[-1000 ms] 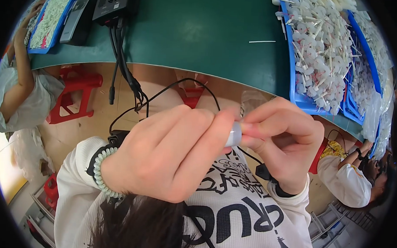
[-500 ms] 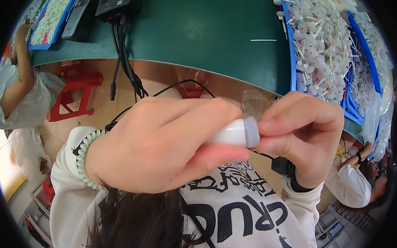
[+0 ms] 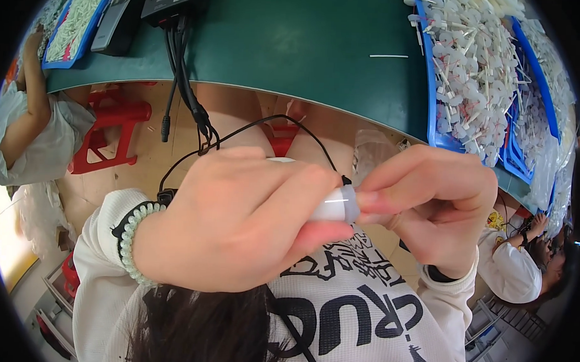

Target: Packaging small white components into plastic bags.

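Note:
My left hand (image 3: 228, 223) wraps round a white cylinder (image 3: 327, 211) with a pale grey end (image 3: 351, 205). That end points right, out past my left fingers and thumb, and most of the cylinder's body is hidden by the hand. My right hand (image 3: 442, 202) is closed in a pinch, its thumb and forefinger tips touching the grey end. Whatever lies between those fingertips cannot be made out. Both hands are held in the air in front of my body, short of the green table's (image 3: 294, 47) near edge.
At right a blue tray (image 3: 427, 64) is heaped with translucent discs and thin sticks. A thin white stick (image 3: 389, 56) lies on the table. Far left are another blue tray (image 3: 61, 64), a black box (image 3: 170, 3) and hanging cables (image 3: 184, 91). Co-workers sit at both sides.
Both hands have shifted slightly left and down with the cylinder. My right fingertips are still pinched at its grey end.

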Action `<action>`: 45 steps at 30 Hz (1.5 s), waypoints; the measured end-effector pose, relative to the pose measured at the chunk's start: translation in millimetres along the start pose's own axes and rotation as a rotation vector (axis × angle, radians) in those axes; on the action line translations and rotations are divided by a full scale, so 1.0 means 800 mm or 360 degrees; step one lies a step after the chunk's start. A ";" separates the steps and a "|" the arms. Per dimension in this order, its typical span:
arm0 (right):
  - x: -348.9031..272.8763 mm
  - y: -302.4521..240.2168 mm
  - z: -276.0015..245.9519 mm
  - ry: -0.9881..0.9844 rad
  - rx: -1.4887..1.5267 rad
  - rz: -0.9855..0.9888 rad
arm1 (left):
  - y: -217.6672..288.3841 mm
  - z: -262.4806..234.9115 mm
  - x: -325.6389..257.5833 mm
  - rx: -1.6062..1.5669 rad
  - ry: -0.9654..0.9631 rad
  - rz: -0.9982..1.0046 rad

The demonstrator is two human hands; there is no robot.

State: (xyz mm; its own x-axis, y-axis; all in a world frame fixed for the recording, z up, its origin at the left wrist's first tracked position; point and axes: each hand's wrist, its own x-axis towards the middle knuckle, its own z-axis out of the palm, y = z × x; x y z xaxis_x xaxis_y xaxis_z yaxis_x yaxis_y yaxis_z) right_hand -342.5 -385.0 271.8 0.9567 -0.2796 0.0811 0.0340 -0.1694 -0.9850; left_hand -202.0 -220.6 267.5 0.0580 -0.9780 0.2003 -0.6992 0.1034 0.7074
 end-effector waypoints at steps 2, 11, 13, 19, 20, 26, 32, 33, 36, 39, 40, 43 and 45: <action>0.001 -0.002 0.001 -0.0051 -0.0046 0.0002 | 0.002 0.002 -0.002 0.0001 -0.0052 -0.0042; -0.002 -0.013 0.009 0.0114 0.0258 0.0191 | -0.001 -0.008 0.003 -0.0250 -0.0085 -0.0069; -0.002 -0.016 0.013 0.0137 0.0242 0.0233 | 0.004 -0.004 0.004 -0.0144 -0.0029 -0.0091; 0.000 -0.009 0.024 0.0278 0.0254 0.0331 | 0.008 0.006 0.005 0.0202 0.0130 -0.0101; -0.001 -0.007 0.025 0.0303 0.0249 0.0349 | 0.007 0.008 0.006 0.0255 0.0174 -0.0093; -0.002 0.002 0.030 0.0328 0.0006 0.0115 | 0.004 0.018 0.002 0.0417 0.0307 -0.0129; 0.001 0.017 0.008 0.0016 0.0253 0.0020 | 0.011 -0.001 -0.001 0.0114 -0.0026 -0.0166; 0.001 0.018 0.007 0.0017 0.0253 0.0024 | 0.009 -0.001 -0.001 0.0111 -0.0027 -0.0167; 0.004 0.018 0.012 0.0015 0.0088 -0.0098 | 0.007 -0.001 -0.007 0.0094 -0.0014 -0.0160; 0.004 0.020 0.010 0.0000 0.0021 -0.0108 | 0.007 0.003 -0.005 0.0137 -0.0014 -0.0138; 0.003 0.021 0.011 -0.0008 0.0029 -0.0105 | 0.010 0.004 -0.006 0.0184 -0.0020 -0.0158; 0.007 0.020 0.009 -0.0036 -0.0001 -0.0101 | 0.010 0.003 -0.005 0.0232 -0.0061 -0.0200; 0.006 0.020 0.010 -0.0057 -0.0038 -0.0096 | 0.006 0.003 -0.003 0.0231 -0.0095 -0.0221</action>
State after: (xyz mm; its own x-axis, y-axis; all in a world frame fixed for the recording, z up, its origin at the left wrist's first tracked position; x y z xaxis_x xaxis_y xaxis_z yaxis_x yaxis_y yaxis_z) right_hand -334.9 -381.9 255.7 0.9628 -0.2344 0.1346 0.0857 -0.2077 -0.9744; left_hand -206.9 -217.8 268.9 0.1216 -0.9905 0.0642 -0.7830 -0.0560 0.6195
